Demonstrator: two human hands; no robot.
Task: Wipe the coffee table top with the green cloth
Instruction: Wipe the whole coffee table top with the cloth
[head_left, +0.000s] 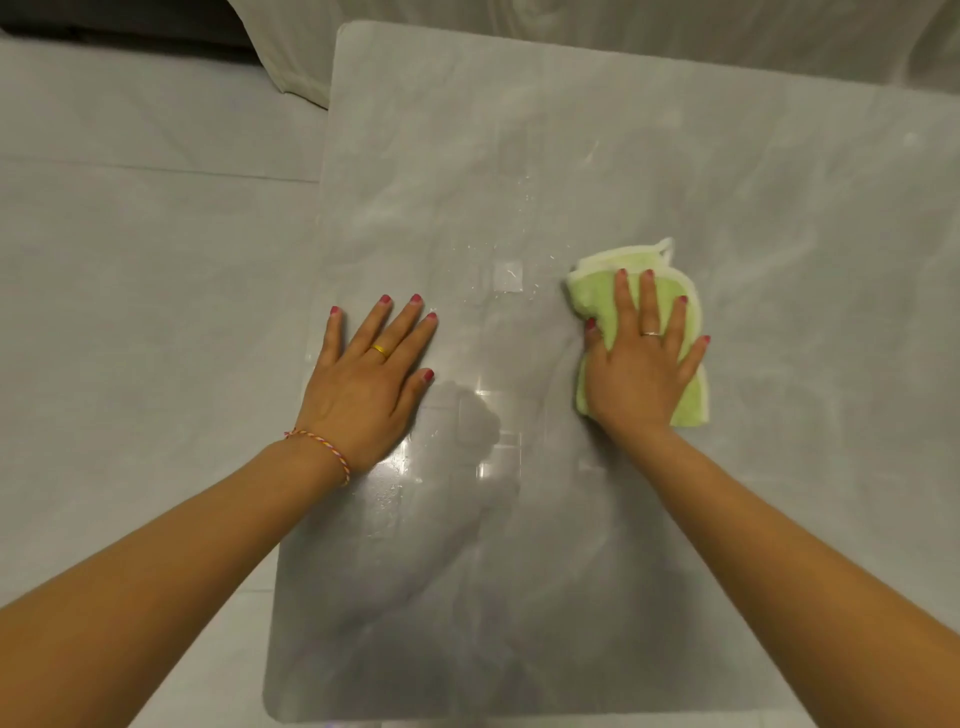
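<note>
Wiping underway: right hand (641, 364), fingers spread flat, presses folded green terry cloth (597, 296) on glossy grey coffee table top (467, 130) right of centre; left hand (371, 374) splayed, braces near table's left edge; next, likely sweep toward droplets

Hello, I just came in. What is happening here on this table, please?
A person is wiping a glossy grey coffee table top. The right hand lies flat, fingers spread, on a folded light green cloth with a white edge, pressing it onto the surface right of centre. The left hand rests flat and empty on the table near its left edge. Small water droplets shine on the surface between the hands, left of the cloth, so that part is not yet dry.
</note>
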